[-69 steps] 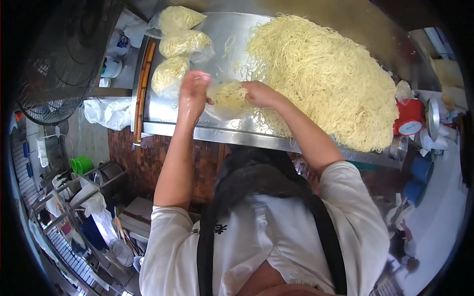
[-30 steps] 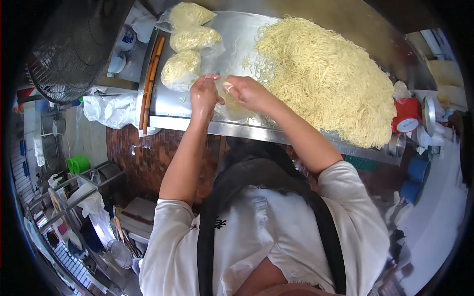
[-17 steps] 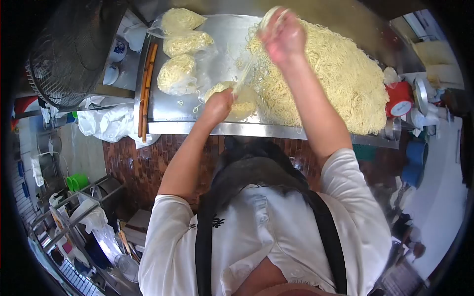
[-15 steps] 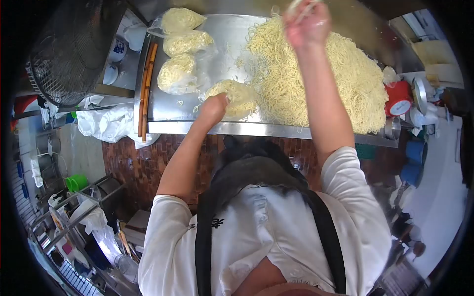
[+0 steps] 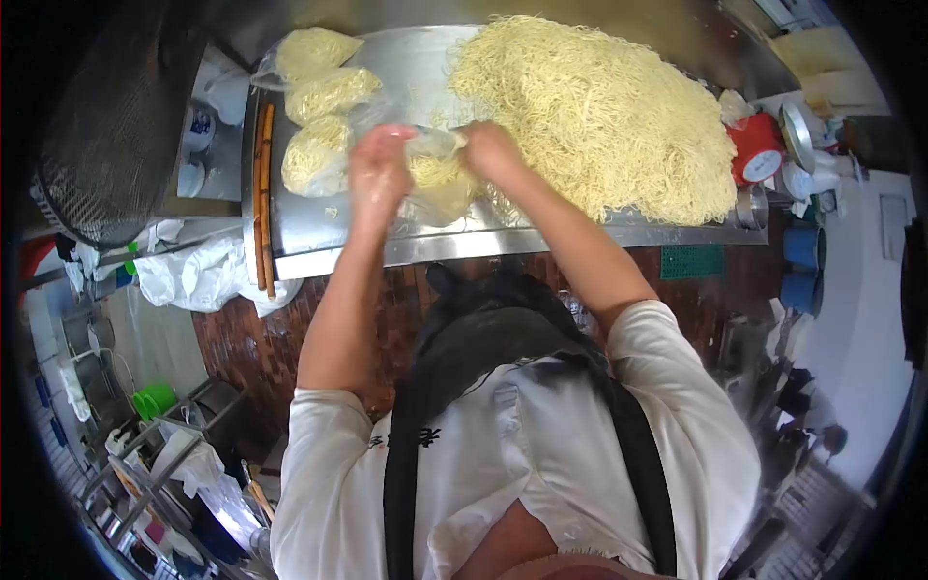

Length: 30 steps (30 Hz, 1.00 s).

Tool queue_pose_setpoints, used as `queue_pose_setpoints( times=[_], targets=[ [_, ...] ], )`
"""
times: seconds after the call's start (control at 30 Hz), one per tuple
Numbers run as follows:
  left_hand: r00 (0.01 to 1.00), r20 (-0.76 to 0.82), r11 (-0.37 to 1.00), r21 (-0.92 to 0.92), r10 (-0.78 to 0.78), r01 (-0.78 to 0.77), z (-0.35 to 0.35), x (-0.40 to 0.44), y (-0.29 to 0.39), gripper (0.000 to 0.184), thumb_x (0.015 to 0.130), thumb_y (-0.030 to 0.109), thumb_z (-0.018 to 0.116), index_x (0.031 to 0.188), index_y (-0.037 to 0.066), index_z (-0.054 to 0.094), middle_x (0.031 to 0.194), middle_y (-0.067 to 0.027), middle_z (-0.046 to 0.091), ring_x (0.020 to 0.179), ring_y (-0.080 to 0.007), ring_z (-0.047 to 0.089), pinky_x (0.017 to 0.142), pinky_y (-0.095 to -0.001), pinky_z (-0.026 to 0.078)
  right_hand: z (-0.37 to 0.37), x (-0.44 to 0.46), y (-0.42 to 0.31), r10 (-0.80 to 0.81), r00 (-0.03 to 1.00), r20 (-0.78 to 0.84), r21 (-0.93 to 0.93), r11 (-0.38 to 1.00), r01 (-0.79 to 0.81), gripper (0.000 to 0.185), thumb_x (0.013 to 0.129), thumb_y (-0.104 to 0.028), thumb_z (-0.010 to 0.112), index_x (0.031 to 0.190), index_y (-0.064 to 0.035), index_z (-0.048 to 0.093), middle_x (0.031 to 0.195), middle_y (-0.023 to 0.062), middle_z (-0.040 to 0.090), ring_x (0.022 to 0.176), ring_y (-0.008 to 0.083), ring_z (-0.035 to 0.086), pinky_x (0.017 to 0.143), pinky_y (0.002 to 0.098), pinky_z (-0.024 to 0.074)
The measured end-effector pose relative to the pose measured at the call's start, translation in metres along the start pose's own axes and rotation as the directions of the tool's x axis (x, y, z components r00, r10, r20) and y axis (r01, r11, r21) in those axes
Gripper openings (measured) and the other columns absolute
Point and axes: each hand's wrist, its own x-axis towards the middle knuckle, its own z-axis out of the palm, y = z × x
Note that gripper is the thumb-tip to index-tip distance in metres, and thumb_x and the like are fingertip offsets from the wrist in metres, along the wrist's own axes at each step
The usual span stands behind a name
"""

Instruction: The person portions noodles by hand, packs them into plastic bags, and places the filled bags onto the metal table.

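1. Brought the right hand [image 5: 491,150] down from high over the noodle heap [image 5: 599,116] to the near end of 12 o'clock; shifted the left hand [image 5: 379,169] toward 11 o'clock.
2. Turned, by judgement, from one-handed steadying to two-handed work on the mouth of the clear bag [image 5: 435,193], just left of 12 o'clock, between both hands.
3. Curled both hands nearly closed, apparently with bag film pinched at the fingertips; could not make out single fingers through the blur.
4. Left the heap at 1 o'clock: matte, pale yellow, thin tangled strands in a broad mound.
5. Showed filled bags [image 5: 333,92] at 11 o'clock: rounded, bulging, in crinkled, shiny film.
6. Gleamed flat and smooth at 12 o'clock: bare metal tabletop [image 5: 416,63].
7. Lay side by side at 10 o'clock: slim, straight brown rods [image 5: 268,184].
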Motion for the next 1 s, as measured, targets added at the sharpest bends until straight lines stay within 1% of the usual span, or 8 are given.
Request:
queue_pose_setpoints(
  times=[0.17,0.3,0.53,0.63,0.77,0.87,0.9,1.0],
  targets=[
    [0.975,0.027,0.972,-0.078,-0.221,0.222,0.016,0.015,-0.016,0.023,0.100,0.026,0.054,0.099,0.005,0.063,0.056,0.0059,0.036,0.043,-0.0062,0.033,0.040,-0.0246,0.031,-0.051,-0.018,0.064,0.087,0.899,0.429,-0.294,0.955,0.048,0.030,0.088,-0.022,0.062,0.109,-0.0007,0.067,0.106,0.0213,0.068,0.096,0.0361,0.066,0.088,0.0438,0.0516],
    [0.974,0.134,0.961,-0.184,-0.184,0.207,0.088,0.015,0.002,0.023,0.099,0.022,0.053,0.099,0.002,0.062,0.057,0.0028,0.039,0.044,-0.0082,0.035,0.040,-0.0277,0.034,-0.113,-0.083,0.052,0.144,0.989,-0.042,0.147,0.980,-0.137,0.030,0.094,-0.014,0.052,0.118,-0.0060,0.067,0.107,0.0210,0.069,0.100,0.0378,0.065,0.091,0.0432,0.0508],
    [0.939,0.336,0.947,-0.270,-0.077,0.174,0.268,-0.007,0.081,0.021,0.102,0.020,0.049,0.102,0.002,0.060,0.059,0.0046,0.035,0.047,-0.0076,0.034,0.043,-0.0265,0.033,-0.213,-0.204,0.138,0.021,0.926,-0.377,0.579,0.786,0.218,0.056,0.090,-0.027,0.068,0.139,-0.0059,0.050,0.106,0.0166,0.065,0.096,0.0319,0.063,0.088,0.0390,0.0503],
    [0.906,0.420,0.955,-0.246,-0.050,0.166,0.368,-0.022,0.094,0.022,0.101,0.018,0.048,0.101,0.000,0.060,0.059,0.0034,0.036,0.047,-0.0084,0.034,0.043,-0.0275,0.036,-0.231,-0.252,0.215,0.116,0.645,-0.755,0.185,0.982,0.041,0.076,0.084,-0.022,0.076,0.147,-0.0041,0.036,0.101,0.0116,0.059,0.095,0.0254,0.060,0.089,0.0391,0.0491],
    [0.907,0.420,0.947,-0.298,0.018,0.118,0.521,-0.018,0.092,0.021,0.101,0.017,0.048,0.099,-0.001,0.060,0.059,0.0028,0.037,0.047,-0.0088,0.034,0.043,-0.0279,0.035,-0.225,-0.262,0.375,0.302,0.705,-0.641,0.052,0.934,-0.353,0.055,0.089,-0.029,0.071,0.131,0.0001,0.051,0.096,0.0164,0.064,0.090,0.0222,0.064,0.079,0.0357,0.0526],
    [0.871,0.486,0.947,-0.310,0.078,0.088,0.622,-0.008,0.119,0.019,0.102,0.018,0.049,0.098,0.002,0.059,0.061,0.0039,0.035,0.049,-0.0080,0.032,0.043,-0.0254,0.029,-0.304,-0.281,0.488,0.391,0.903,-0.178,0.845,0.531,-0.064,0.031,0.094,-0.029,0.064,0.100,0.0006,0.061,0.075,0.0100,0.065,0.066,0.0157,0.064,0.059,0.0302,0.0515],
    [0.865,0.492,0.947,-0.313,0.098,0.071,0.653,-0.008,0.134,0.019,0.102,0.019,0.049,0.099,0.003,0.058,0.062,0.0045,0.034,0.050,-0.0076,0.031,0.044,-0.0243,0.027,-0.338,-0.287,0.506,0.383,0.779,-0.496,0.630,0.776,0.020,0.031,0.097,-0.026,0.060,0.079,-0.0010,0.057,0.060,0.0027,0.059,0.050,0.0107,0.057,0.047,0.0269,0.0467],
    [0.841,0.455,0.887,-0.457,0.293,-0.062,0.737,0.003,0.192,0.018,0.101,0.016,0.049,0.101,0.000,0.058,0.063,0.0032,0.034,0.051,-0.0087,0.031,0.046,-0.0261,0.027,-0.452,-0.307,0.546,0.355,0.635,-0.686,0.563,0.811,0.156,0.023,0.098,-0.024,0.060,0.100,-0.0012,0.063,0.077,0.0043,0.065,0.068,0.0117,0.064,0.063,0.0266,0.0522]
  ],
)
